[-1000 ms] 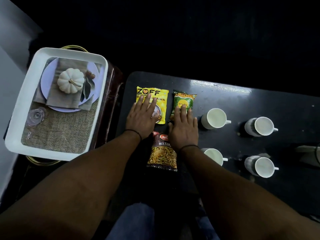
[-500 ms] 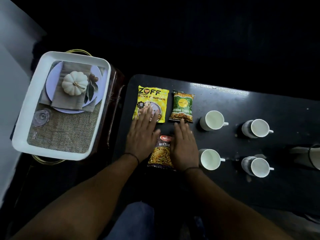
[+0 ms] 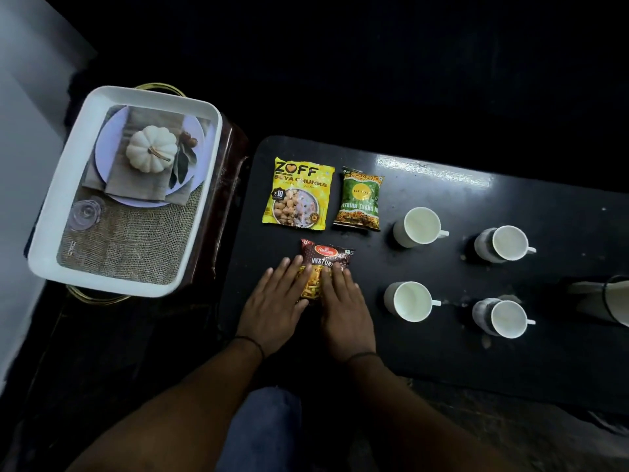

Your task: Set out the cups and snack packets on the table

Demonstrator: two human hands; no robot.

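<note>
Both my hands lie flat and spread on the dark mixture packet [image 3: 323, 267], my left hand [image 3: 277, 308] on its 9 o'clock edge and my right hand [image 3: 345, 308] on its 3 o'clock edge, fingers straight and gripping nothing. The packet sits near my edge of the black table [image 3: 442, 352]. At 12 o'clock from it lie the yellow soya packet [image 3: 299, 199] and, just beside that at 3 o'clock, the green packet [image 3: 360, 201]. Four white cups [image 3: 420, 226] stand in two pairs at 3 o'clock, well apart from the packets.

The risk I see is in the slippery foil: if I press unevenly, the packet may skew or slide toward me and off the near edge. A push away at 12 o'clock would bump it into the yellow packet and spoil that row. A careless sweep of my right hand toward 3 o'clock could knock the nearest cup [image 3: 406, 301], which looks light and easy to tip.
</note>
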